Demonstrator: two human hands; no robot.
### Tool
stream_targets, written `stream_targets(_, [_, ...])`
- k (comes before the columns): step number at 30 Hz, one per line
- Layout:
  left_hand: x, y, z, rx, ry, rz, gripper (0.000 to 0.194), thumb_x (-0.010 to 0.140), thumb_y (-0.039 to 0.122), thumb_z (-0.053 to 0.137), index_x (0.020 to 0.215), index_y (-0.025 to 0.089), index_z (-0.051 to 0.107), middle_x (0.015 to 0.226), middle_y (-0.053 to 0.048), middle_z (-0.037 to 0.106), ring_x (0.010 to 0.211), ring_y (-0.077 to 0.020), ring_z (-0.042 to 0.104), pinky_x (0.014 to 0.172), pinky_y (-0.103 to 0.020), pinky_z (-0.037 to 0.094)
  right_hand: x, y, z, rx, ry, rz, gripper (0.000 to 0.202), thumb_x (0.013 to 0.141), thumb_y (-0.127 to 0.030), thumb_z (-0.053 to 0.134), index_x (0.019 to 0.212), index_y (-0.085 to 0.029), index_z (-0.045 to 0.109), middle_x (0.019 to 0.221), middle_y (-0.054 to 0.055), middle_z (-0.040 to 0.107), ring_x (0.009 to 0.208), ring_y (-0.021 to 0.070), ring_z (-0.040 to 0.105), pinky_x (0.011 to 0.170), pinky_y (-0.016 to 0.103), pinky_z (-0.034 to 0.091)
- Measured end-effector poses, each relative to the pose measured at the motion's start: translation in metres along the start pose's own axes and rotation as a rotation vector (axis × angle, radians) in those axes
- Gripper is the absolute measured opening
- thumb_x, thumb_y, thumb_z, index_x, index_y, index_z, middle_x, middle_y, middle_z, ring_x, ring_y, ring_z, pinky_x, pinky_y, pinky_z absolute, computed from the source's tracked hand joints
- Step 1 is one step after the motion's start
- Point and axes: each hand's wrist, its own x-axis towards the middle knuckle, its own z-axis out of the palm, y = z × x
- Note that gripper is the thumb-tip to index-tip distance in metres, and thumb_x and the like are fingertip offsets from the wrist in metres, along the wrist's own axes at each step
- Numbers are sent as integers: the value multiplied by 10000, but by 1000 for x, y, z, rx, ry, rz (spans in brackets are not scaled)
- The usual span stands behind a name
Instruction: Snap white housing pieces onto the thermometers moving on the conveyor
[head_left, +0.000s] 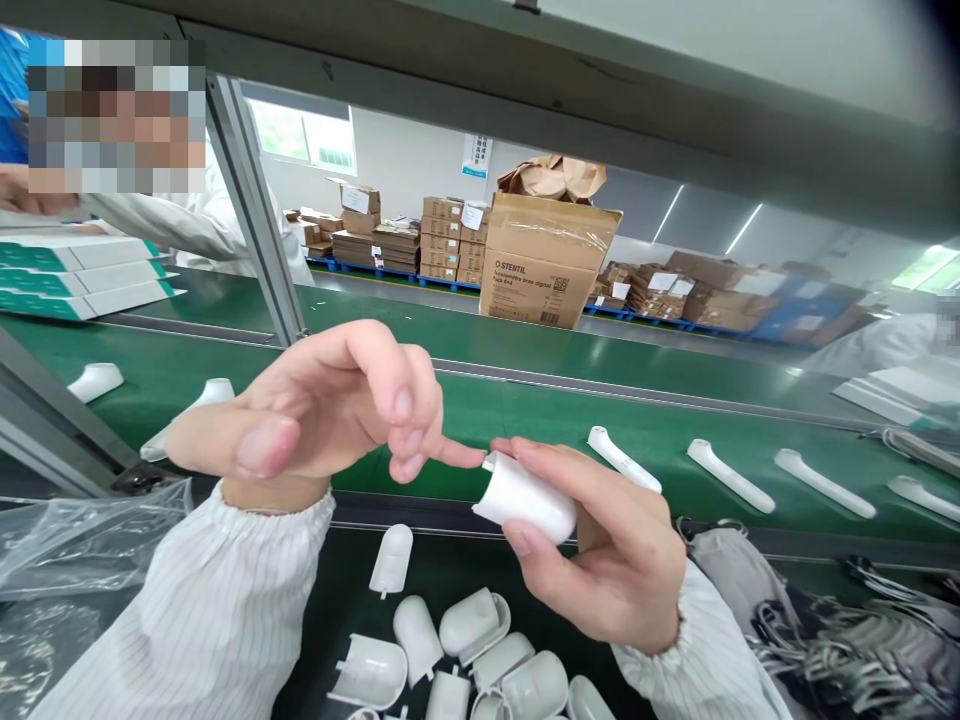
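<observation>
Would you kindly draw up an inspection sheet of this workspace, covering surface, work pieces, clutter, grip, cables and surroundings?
Surface: green belt behind the hands; dark green lower surface nearer the person.
Work pieces: held white cover; loose white covers, some overlapping, on the lower surface; long white parts spaced along the belt.
Clutter: clear plastic at left.
Grip: right hand holds the cover; left hand holds nothing visible, one fingertip at the cover's edge.
Cables: gray cords, bunched at lower right.
Surroundings: printed carton beyond the belt; stacked cartons in the background; co-worker's sleeve at left.
</observation>
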Motion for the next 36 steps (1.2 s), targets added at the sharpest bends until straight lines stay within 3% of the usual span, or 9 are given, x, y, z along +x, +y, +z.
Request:
stream_targets(4, [5,3,4,15,25,-9,444,630,661,720,705,248,577,570,4,529,494,-156,542,625,-374,627,1,-1,0,3,8,15,461,812,-141,670,1267,-208,630,1102,98,737,925,249,731,739,351,646])
stream_targets(9, [8,7,8,-27,-36,-60,419,636,637,716,702,250,571,588,-1,549,506,-161,545,645,-374,626,2,-2,0,4,0,6,455,813,-138,674,1263,-191,636,1103,104,738,937,249,733,758,341,649])
stream_targets(14, [9,10,12,23,22,-53,438,612,639,725,672,236,564,570,-5,547,483,-150,527,592,-349,615,2,-2,0,-17,-7,-10,448,816,-137,671,1259,-188,635,1110,110,735,953,247,730,767,341,649])
stream_targets(19, [5,10,10,-8,-37,-48,394,680,599,718,763,227,616,621,-29,578,528,-165,570,642,-384,623,3,-2,1,-77,-23,-75,460,835,-130,645,1289,-191,607,1092,114,740,966,249,728,761,363,653])
stream_targets(24, [2,7,8,-11,8,-57,426,688,594,729,804,195,635,648,-41,581,518,-165,584,599,-393,621,4,-1,4,-125,-8,-132,498,831,-118,646,1318,-203,585,1076,115,745,954,263,730,725,382,651])
stream_targets(32, [5,3,21,89,47,-245,319,857,454,634,929,143,617,760,-55,632,585,-131,600,476,-230,569,1,3,5,-122,21,-113,515,813,-108,674,1314,-204,598,1106,124,734,931,272,731,725,393,639])
stream_targets(36, [7,7,26,224,94,-372,241,878,386,631,834,152,599,698,-12,584,543,-89,525,425,-163,476,1,3,4,-127,19,-117,521,816,-103,671,1320,-207,591,1119,127,730,940,272,728,710,390,636])
